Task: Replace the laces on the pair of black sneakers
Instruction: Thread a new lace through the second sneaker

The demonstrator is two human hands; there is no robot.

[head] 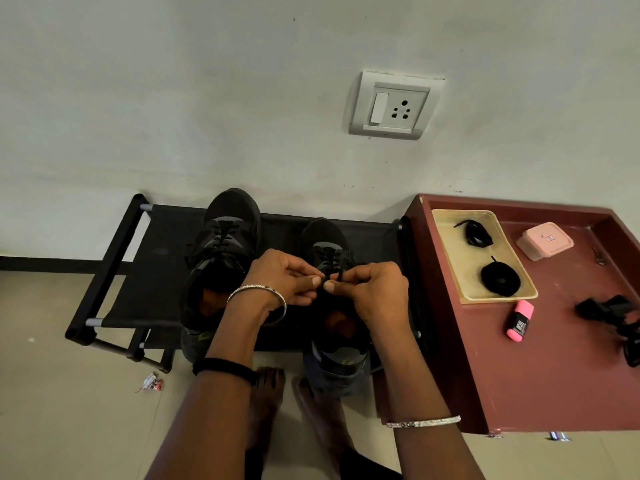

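Note:
Two black sneakers stand on a low black rack, toes toward the wall. The left sneaker is laced and nobody touches it. Over the tongue of the right sneaker my left hand and my right hand meet, each pinching part of its black lace between thumb and fingers. My hands hide the sneaker's upper eyelets. To the right, a beige tray holds a loose black lace bundle and a coiled black lace.
The tray sits on a dark red table with a pink lidded box, a pink highlighter and a black strap or clip. A wall socket is above. My bare feet stand on the tiled floor; litter lies left.

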